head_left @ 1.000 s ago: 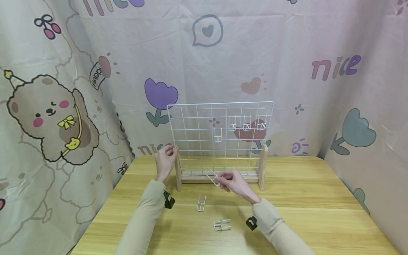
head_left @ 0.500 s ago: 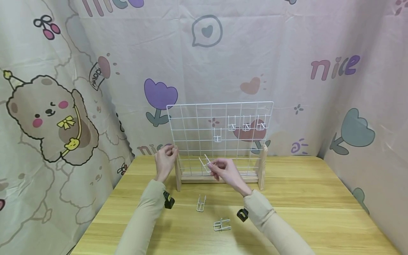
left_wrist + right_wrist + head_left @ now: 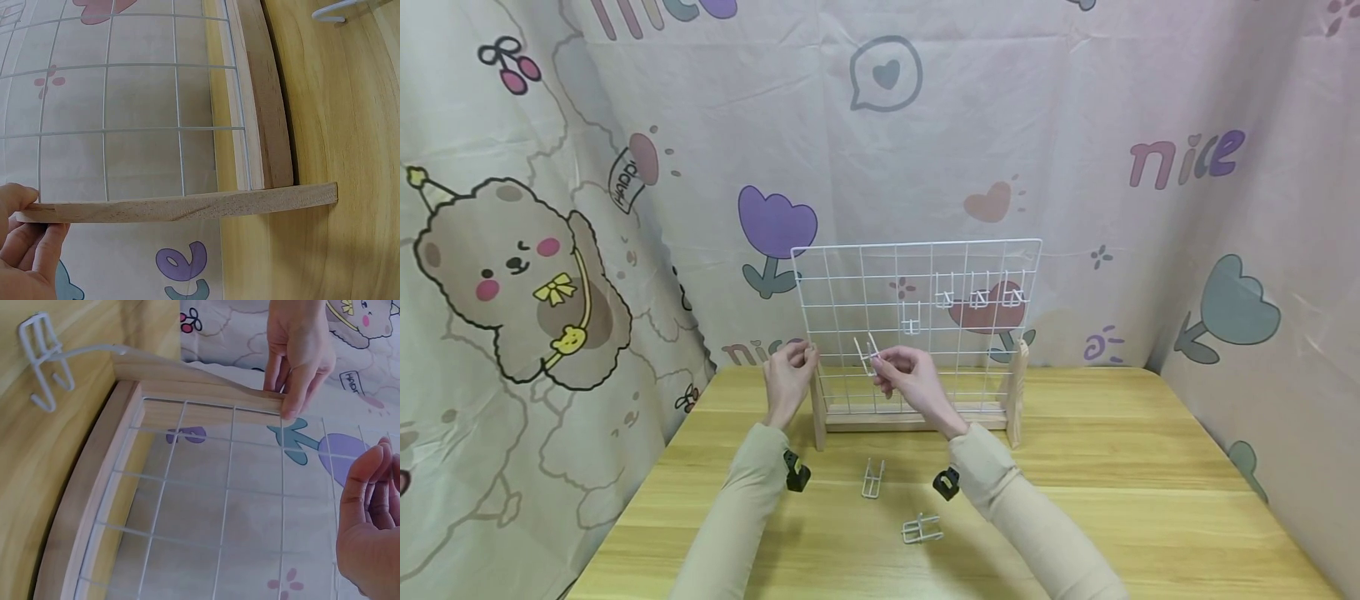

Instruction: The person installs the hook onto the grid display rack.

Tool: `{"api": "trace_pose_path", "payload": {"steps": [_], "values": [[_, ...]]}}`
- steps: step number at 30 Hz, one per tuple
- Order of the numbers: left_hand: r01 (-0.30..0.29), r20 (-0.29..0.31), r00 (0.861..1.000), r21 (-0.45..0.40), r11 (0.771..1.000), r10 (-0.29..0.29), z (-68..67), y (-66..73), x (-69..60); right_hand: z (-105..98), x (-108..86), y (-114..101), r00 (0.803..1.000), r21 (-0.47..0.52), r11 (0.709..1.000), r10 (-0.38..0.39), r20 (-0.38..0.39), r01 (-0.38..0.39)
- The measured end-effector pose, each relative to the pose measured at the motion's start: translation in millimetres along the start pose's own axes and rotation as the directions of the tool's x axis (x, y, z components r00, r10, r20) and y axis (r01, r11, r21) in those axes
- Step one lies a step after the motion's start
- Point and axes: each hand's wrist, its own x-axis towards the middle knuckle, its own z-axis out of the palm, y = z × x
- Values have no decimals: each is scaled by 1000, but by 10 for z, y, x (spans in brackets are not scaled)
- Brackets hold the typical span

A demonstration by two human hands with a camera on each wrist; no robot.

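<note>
A white wire grid panel (image 3: pixel 917 243) stands upright in a wooden base with two side posts. My left hand (image 3: pixel 788 379) pinches the top of the left wooden post (image 3: pixel 187 205), thumb on one side and fingers on the other in the left wrist view. In front of the grid's lower left part, my right hand (image 3: pixel 910 379) pinches a white wire hook (image 3: pixel 867 357), its two prongs pointing up. Whether this hook touches the grid I cannot tell. In the right wrist view the right hand (image 3: pixel 369 531) is partly cut off and its hook is not clearly seen.
Two loose wire hooks lie on the wooden table (image 3: pixel 1112 467): one hook (image 3: pixel 872 481) before the base, another hook (image 3: pixel 921 530) nearer me. Several hooks hang on the grid, including a lower hook (image 3: pixel 911 325) and an upper right hook (image 3: pixel 1012 297). A printed curtain (image 3: pixel 887 167) hangs behind.
My right hand has risen and moved left with the wire hook, from the base's front to before the grid. The left hand keeps its place on the post.
</note>
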Motion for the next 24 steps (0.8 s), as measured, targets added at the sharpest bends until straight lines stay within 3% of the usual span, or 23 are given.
{"api": "trace_pose_path", "payload": {"steps": [7, 18, 24], "values": [[1, -12, 1000, 9, 1000, -1, 5, 5, 8, 106, 129, -19, 999, 38, 999, 16, -48, -14], [5, -10, 1000, 12, 1000, -4, 1, 26, 3, 235, 310, 7, 992, 113, 993, -32, -120, 46], [9, -16, 1000, 7, 1000, -9, 0, 30, 8, 278, 372, 17, 990, 176, 984, -13, -140, 38]]}}
